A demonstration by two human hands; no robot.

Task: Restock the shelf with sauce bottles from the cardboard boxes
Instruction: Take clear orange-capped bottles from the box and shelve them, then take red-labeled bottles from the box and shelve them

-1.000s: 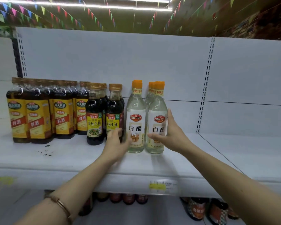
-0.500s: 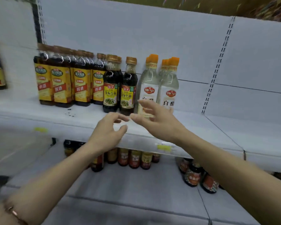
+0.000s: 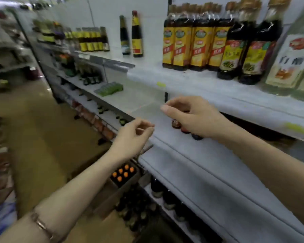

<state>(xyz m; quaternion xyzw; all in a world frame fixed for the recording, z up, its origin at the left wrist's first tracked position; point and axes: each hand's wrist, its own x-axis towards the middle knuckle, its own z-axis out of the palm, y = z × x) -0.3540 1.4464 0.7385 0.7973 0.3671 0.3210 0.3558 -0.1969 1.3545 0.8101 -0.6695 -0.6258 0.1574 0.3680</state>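
A: How do the sauce bottles (image 3: pixel 197 42) look?
B: Dark, with yellow labels, upright in a row on the shelf (image 3: pixel 191 81).
A: The hands?
B: Left hand (image 3: pixel 132 135) and right hand (image 3: pixel 191 116) hang below that shelf, apart, fingers loosely curled, holding nothing.
A: The cardboard box (image 3: pixel 112 192)?
B: Under the shelf, showing orange caps.

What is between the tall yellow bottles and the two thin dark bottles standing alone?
Nothing stands there. In the head view, bare white shelf runs from the two thin dark bottles to the yellow-label bottles.
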